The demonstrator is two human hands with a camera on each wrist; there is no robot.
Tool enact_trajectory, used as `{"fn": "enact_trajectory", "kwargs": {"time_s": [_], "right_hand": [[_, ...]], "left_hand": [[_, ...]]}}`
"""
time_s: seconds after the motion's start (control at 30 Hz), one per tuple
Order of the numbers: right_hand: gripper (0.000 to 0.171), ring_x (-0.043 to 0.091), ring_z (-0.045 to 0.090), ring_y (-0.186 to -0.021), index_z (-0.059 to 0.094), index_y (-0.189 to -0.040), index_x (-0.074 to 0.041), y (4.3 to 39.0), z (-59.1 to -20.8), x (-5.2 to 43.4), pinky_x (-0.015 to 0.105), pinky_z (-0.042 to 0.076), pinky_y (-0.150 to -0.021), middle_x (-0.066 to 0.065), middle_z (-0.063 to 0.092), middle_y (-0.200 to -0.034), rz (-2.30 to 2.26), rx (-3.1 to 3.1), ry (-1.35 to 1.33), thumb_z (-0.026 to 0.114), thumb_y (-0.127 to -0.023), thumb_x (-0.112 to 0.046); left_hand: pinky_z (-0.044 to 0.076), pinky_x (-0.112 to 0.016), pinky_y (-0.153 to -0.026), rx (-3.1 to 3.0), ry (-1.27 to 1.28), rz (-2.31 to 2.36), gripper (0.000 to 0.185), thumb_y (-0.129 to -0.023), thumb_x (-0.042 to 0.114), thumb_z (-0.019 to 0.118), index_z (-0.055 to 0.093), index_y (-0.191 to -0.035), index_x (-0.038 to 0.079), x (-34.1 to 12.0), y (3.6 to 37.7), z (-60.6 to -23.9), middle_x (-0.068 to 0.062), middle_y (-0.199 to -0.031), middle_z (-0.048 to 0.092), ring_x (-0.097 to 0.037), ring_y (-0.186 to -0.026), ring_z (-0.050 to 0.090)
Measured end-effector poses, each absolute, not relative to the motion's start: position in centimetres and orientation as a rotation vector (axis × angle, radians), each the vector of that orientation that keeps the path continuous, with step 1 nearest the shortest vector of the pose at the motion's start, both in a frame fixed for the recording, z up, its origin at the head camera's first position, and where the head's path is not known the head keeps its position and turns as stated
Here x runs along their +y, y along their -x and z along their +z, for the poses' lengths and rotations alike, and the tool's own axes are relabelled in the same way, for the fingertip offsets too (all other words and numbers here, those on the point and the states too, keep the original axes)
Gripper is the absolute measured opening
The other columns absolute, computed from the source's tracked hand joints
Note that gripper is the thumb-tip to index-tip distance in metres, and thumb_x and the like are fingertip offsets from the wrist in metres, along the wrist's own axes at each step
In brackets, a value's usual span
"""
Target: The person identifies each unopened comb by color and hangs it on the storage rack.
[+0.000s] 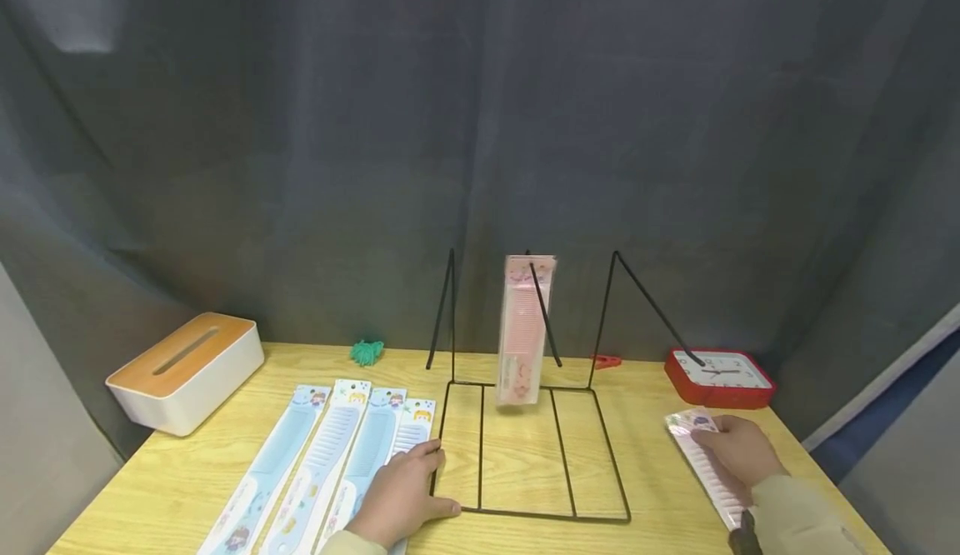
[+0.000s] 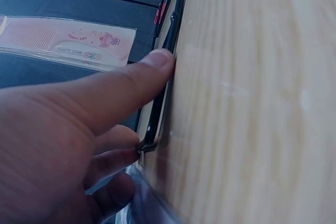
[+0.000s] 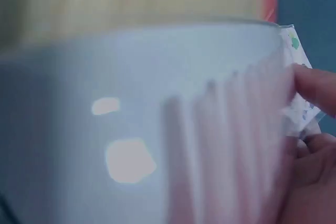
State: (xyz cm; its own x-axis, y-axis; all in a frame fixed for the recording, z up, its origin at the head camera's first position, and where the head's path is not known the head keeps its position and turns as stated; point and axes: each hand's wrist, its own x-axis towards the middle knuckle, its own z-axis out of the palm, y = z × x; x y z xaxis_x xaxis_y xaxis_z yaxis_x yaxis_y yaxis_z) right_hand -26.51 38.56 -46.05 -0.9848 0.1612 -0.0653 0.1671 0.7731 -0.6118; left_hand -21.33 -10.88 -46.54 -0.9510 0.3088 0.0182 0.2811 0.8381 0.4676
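Note:
A black wire display rack stands mid-table, with a packaged pink comb hanging on its middle hook. My left hand holds the rack's front left corner. In the left wrist view the thumb lies along the front bar and the other fingers curl in at the corner. Off to the right of the rack, my right hand grips another packaged comb by its upper part, thumb on the front. Its clear wrapper and pinkish teeth fill much of the right wrist view, blurred.
Several blue-and-white packaged combs lie side by side left of the rack, partly behind my left hand. A tissue box stands at far left, a red clock at right. Green string and a red clip lie near the back edge.

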Motion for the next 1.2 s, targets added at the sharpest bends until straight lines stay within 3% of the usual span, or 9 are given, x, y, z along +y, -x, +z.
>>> {"fn": "enact_trajectory", "kwargs": {"time_s": [0.07, 0.23, 0.33, 0.5, 0.67, 1.2], "right_hand": [[0.065, 0.042, 0.056, -0.1, 0.055, -0.122, 0.016, 26.2, -44.8, 35.7, 0.05, 0.049, -0.084, 0.034, 0.059, -0.112, -1.134, 2.943, -0.244, 0.062, -0.097, -0.043], [0.055, 0.019, 0.055, -0.076, 0.065, -0.112, 0.001, 23.8, -39.7, 27.1, 0.029, 0.046, -0.063, 0.008, 0.062, -0.088, -1.401, 3.025, -0.12, 0.065, -0.095, -0.051], [0.039, 0.013, 0.055, -0.063, 0.068, -0.103, -0.004, 20.7, -36.2, 22.2, 0.026, 0.047, -0.052, 0.004, 0.063, -0.08, -1.63, 3.053, 0.013, 0.071, -0.094, -0.042], [0.011, 0.013, 0.057, -0.061, 0.069, -0.09, -0.009, 15.7, -32.1, 16.7, 0.025, 0.047, -0.045, 0.002, 0.069, -0.084, -1.996, 3.02, 0.378, 0.078, -0.089, -0.016], [0.011, 0.014, 0.057, -0.062, 0.068, -0.088, -0.009, 14.7, -30.4, 14.9, 0.023, 0.046, -0.046, 0.001, 0.069, -0.081, -2.184, 2.97, 0.549, 0.077, -0.087, -0.003], [0.011, 0.01, 0.054, -0.059, 0.067, -0.093, -0.001, 16.6, -30.7, 14.5, 0.022, 0.046, -0.047, 0.0, 0.067, -0.075, -2.292, 2.848, 0.432, 0.076, -0.089, -0.006]], "left_hand": [[0.043, -0.063, -0.101, 2.952, -0.469, 0.744, 0.079, -0.073, 0.051, 0.085, 0.064, -0.131, 0.002, -10.9, 21.3, -46.6, -0.015, -0.146, 0.052, -0.044, -0.123, 0.055], [0.044, -0.062, -0.1, 2.955, -0.467, 0.737, 0.079, -0.072, 0.051, 0.085, 0.064, -0.13, 0.002, -10.9, 21.2, -46.6, -0.014, -0.146, 0.052, -0.043, -0.123, 0.055], [0.045, -0.062, -0.1, 2.958, -0.476, 0.731, 0.079, -0.072, 0.051, 0.085, 0.064, -0.13, 0.002, -10.9, 21.2, -46.6, -0.015, -0.146, 0.053, -0.043, -0.123, 0.055], [0.047, -0.06, -0.097, 2.966, -0.491, 0.731, 0.078, -0.073, 0.051, 0.085, 0.064, -0.13, 0.002, -10.9, 21.2, -46.5, -0.014, -0.146, 0.053, -0.041, -0.121, 0.057], [0.048, -0.059, -0.095, 2.984, -0.5, 0.721, 0.077, -0.074, 0.05, 0.085, 0.065, -0.13, 0.001, -11.0, 21.1, -46.5, -0.014, -0.145, 0.054, -0.041, -0.118, 0.058], [0.046, -0.061, -0.097, 2.964, -0.501, 0.731, 0.077, -0.074, 0.05, 0.085, 0.064, -0.13, 0.001, -10.9, 21.1, -46.5, -0.014, -0.146, 0.053, -0.042, -0.12, 0.056]]}}
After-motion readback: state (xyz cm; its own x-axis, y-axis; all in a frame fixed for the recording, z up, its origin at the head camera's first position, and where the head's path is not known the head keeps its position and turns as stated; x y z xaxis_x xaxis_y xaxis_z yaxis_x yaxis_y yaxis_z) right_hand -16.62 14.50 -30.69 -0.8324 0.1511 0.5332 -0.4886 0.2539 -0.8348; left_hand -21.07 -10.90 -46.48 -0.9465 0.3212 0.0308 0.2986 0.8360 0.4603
